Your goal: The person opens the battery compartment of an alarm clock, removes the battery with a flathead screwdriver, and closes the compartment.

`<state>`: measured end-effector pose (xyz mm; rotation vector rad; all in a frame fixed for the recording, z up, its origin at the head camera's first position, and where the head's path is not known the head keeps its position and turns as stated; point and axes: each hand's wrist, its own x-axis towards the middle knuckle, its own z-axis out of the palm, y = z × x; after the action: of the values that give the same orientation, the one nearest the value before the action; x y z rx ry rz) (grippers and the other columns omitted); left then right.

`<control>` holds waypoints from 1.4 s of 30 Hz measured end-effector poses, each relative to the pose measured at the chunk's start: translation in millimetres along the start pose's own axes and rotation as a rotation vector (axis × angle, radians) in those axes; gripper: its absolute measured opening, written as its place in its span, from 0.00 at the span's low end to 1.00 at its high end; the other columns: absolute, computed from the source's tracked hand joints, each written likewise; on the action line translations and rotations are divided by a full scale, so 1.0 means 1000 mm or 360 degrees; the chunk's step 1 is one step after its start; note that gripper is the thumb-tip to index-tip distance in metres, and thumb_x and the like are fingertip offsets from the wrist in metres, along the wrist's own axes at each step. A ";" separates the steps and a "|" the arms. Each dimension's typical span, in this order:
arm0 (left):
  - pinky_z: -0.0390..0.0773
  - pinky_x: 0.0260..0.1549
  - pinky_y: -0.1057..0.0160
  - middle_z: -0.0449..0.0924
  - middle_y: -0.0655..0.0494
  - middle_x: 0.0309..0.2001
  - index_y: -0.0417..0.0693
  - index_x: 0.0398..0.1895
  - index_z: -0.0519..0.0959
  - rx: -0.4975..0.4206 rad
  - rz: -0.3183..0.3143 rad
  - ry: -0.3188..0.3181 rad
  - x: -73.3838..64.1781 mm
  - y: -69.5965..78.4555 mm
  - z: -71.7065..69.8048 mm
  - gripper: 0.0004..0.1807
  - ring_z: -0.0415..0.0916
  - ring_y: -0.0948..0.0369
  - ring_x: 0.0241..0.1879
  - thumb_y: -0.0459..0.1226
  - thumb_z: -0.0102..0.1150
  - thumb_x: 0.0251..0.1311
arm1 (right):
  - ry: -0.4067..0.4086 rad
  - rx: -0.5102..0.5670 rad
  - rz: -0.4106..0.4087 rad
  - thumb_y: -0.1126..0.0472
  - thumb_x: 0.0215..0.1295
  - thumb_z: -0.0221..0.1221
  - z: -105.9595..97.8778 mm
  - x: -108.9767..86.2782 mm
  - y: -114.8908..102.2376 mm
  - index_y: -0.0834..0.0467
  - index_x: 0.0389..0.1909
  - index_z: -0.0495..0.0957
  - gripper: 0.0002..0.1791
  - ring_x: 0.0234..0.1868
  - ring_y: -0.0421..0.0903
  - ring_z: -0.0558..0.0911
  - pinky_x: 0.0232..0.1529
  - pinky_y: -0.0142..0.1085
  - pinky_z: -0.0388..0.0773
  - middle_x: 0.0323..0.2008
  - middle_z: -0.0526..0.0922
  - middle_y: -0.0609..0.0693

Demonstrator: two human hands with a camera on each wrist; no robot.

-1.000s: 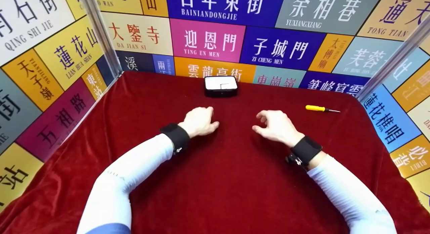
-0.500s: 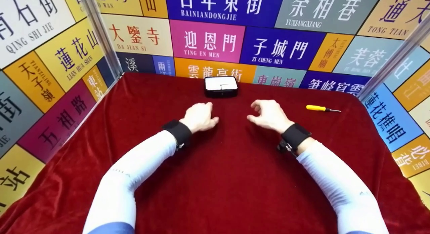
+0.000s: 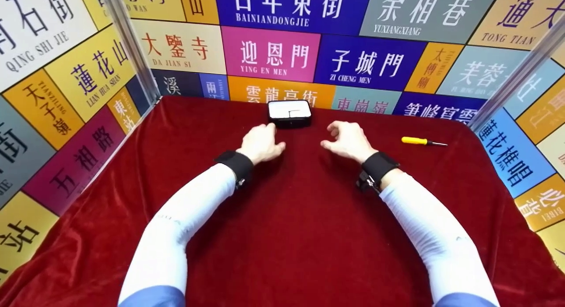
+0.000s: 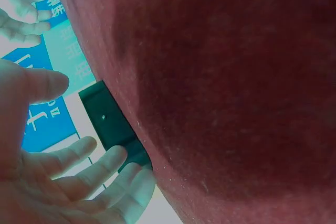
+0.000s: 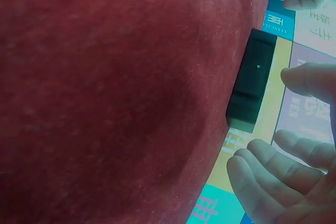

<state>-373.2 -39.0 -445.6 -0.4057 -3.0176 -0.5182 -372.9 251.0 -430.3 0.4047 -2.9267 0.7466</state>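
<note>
The person wears 2 white sleeves (image 3: 170,232), 2 black wristbands (image 3: 239,166) and blue upper sleeves (image 3: 154,297).

I see soft, fuzzy cloth (image 3: 300,236) over the surface (image 3: 194,121). Near its back edge, the black box (image 3: 289,122) looks like smooth plastic. Toward the back right corner, the screwdriver (image 3: 421,142) has a plastic handle (image 3: 412,140) and metal rod (image 3: 438,144).

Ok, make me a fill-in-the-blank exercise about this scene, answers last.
The spread velvety cloth is ____ in colour.
Thin lines mark the ____ face of the rounded, glossy black box.
In the head view, a yellow-handled, metal-shafted screwdriver lies to the box's ____.
Of the bare left hand and bare right hand, the ____ one is farther from the screwdriver.

Missing words: red; white; right; left.
</note>
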 end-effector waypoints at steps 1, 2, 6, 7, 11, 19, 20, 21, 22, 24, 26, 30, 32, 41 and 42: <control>0.86 0.64 0.41 0.85 0.38 0.63 0.40 0.67 0.78 -0.0024 -0.0006 0.0005 0.002 0.000 0.000 0.32 0.85 0.39 0.65 0.54 0.65 0.72 | 0.0001 0.0013 0.0016 0.51 0.66 0.74 0.000 0.002 0.000 0.66 0.65 0.83 0.32 0.55 0.64 0.90 0.61 0.59 0.85 0.57 0.91 0.68; 0.85 0.65 0.41 0.84 0.38 0.64 0.40 0.67 0.78 -0.0050 -0.0011 0.0012 0.004 -0.001 -0.001 0.32 0.85 0.39 0.65 0.54 0.65 0.72 | 0.0003 0.0026 0.0034 0.51 0.66 0.74 0.001 0.004 -0.001 0.66 0.66 0.83 0.32 0.56 0.64 0.90 0.62 0.59 0.85 0.58 0.91 0.68; 0.82 0.69 0.43 0.82 0.36 0.66 0.40 0.72 0.77 -0.0158 -0.0045 0.0030 0.010 0.000 -0.003 0.35 0.83 0.39 0.67 0.54 0.65 0.71 | 0.0017 0.0073 0.0107 0.50 0.67 0.73 0.003 0.011 -0.001 0.65 0.70 0.80 0.35 0.62 0.66 0.89 0.67 0.60 0.83 0.61 0.90 0.68; 0.81 0.70 0.43 0.81 0.36 0.67 0.40 0.73 0.76 -0.0178 -0.0058 0.0032 0.011 0.001 -0.003 0.36 0.83 0.39 0.67 0.54 0.65 0.71 | 0.0022 0.0085 0.0123 0.49 0.68 0.73 0.004 0.013 -0.001 0.65 0.70 0.80 0.36 0.64 0.67 0.88 0.68 0.61 0.82 0.62 0.90 0.68; 0.81 0.71 0.42 0.80 0.35 0.69 0.40 0.75 0.74 -0.0224 -0.0112 0.0039 0.016 0.001 -0.001 0.39 0.82 0.39 0.68 0.54 0.67 0.70 | 0.0047 0.0127 0.0180 0.48 0.69 0.72 0.009 0.019 0.002 0.65 0.70 0.80 0.36 0.66 0.68 0.87 0.71 0.60 0.81 0.62 0.90 0.67; 0.83 0.69 0.41 0.72 0.33 0.72 0.38 0.79 0.67 -0.0259 -0.0226 0.0011 0.031 -0.002 0.003 0.45 0.83 0.36 0.67 0.55 0.69 0.70 | 0.0094 0.0172 0.0248 0.47 0.69 0.73 0.014 0.033 -0.001 0.64 0.70 0.81 0.35 0.65 0.66 0.88 0.71 0.59 0.81 0.62 0.91 0.65; 0.83 0.70 0.41 0.72 0.33 0.72 0.38 0.80 0.66 -0.0265 -0.0241 0.0013 0.033 -0.002 0.002 0.46 0.82 0.36 0.67 0.55 0.69 0.70 | 0.0100 0.0176 0.0250 0.47 0.69 0.73 0.014 0.035 -0.002 0.64 0.69 0.81 0.35 0.64 0.66 0.88 0.71 0.58 0.81 0.61 0.91 0.65; 0.83 0.70 0.41 0.71 0.33 0.72 0.38 0.81 0.65 -0.0273 -0.0256 0.0020 0.034 -0.003 0.001 0.46 0.82 0.36 0.68 0.55 0.70 0.69 | 0.0104 0.0183 0.0254 0.46 0.69 0.73 0.014 0.037 -0.003 0.64 0.69 0.81 0.35 0.64 0.66 0.88 0.71 0.58 0.81 0.61 0.91 0.65; 0.82 0.70 0.41 0.71 0.33 0.73 0.39 0.81 0.65 -0.0280 -0.0267 0.0027 0.036 -0.003 0.000 0.47 0.82 0.36 0.68 0.55 0.70 0.69 | 0.0107 0.0182 0.0254 0.46 0.69 0.73 0.014 0.040 -0.004 0.64 0.69 0.81 0.35 0.64 0.66 0.88 0.71 0.57 0.81 0.61 0.91 0.65; 0.82 0.71 0.41 0.71 0.33 0.74 0.39 0.82 0.64 -0.0299 -0.0287 0.0035 0.038 -0.004 -0.002 0.48 0.81 0.36 0.69 0.55 0.71 0.68 | 0.0112 0.0181 0.0257 0.46 0.69 0.73 0.014 0.044 -0.005 0.64 0.70 0.81 0.36 0.65 0.65 0.88 0.71 0.57 0.80 0.61 0.91 0.65; 0.81 0.71 0.41 0.71 0.33 0.74 0.39 0.82 0.64 -0.0323 -0.0302 0.0044 0.039 -0.005 -0.004 0.49 0.80 0.36 0.70 0.55 0.72 0.67 | 0.0112 0.0180 0.0260 0.46 0.68 0.73 0.014 0.049 -0.006 0.65 0.69 0.81 0.36 0.65 0.65 0.88 0.72 0.56 0.80 0.62 0.91 0.65; 0.80 0.74 0.42 0.72 0.32 0.75 0.37 0.81 0.65 -0.0377 -0.0356 0.0067 0.042 -0.006 -0.005 0.49 0.78 0.36 0.72 0.55 0.74 0.66 | 0.0102 0.0222 0.0274 0.46 0.65 0.77 0.014 0.057 -0.004 0.66 0.70 0.80 0.40 0.68 0.66 0.86 0.74 0.55 0.79 0.65 0.89 0.67; 0.78 0.75 0.42 0.72 0.32 0.75 0.37 0.80 0.66 -0.0395 -0.0395 0.0073 0.044 -0.007 -0.005 0.49 0.76 0.36 0.74 0.55 0.75 0.66 | 0.0094 0.0264 0.0292 0.47 0.63 0.79 0.014 0.062 -0.003 0.66 0.72 0.79 0.43 0.69 0.66 0.85 0.75 0.54 0.79 0.67 0.87 0.68; 0.76 0.77 0.42 0.74 0.32 0.75 0.36 0.76 0.68 -0.0439 -0.0459 0.0039 0.059 -0.013 0.008 0.50 0.72 0.34 0.76 0.55 0.79 0.60 | 0.0067 0.0425 0.0437 0.46 0.59 0.82 0.023 0.074 -0.008 0.65 0.77 0.74 0.50 0.75 0.62 0.82 0.80 0.50 0.76 0.73 0.84 0.65; 0.76 0.77 0.42 0.75 0.32 0.74 0.36 0.76 0.68 -0.0441 -0.0459 0.0042 0.060 -0.012 0.008 0.49 0.72 0.34 0.76 0.55 0.79 0.61 | 0.0057 0.0444 0.0450 0.46 0.59 0.82 0.026 0.076 -0.010 0.65 0.78 0.74 0.51 0.75 0.62 0.81 0.80 0.50 0.75 0.73 0.83 0.64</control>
<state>-434.2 -32.5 -451.8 0.0307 -2.9988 -0.9583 -443.4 212.7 -436.8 -0.0077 -2.8847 1.1911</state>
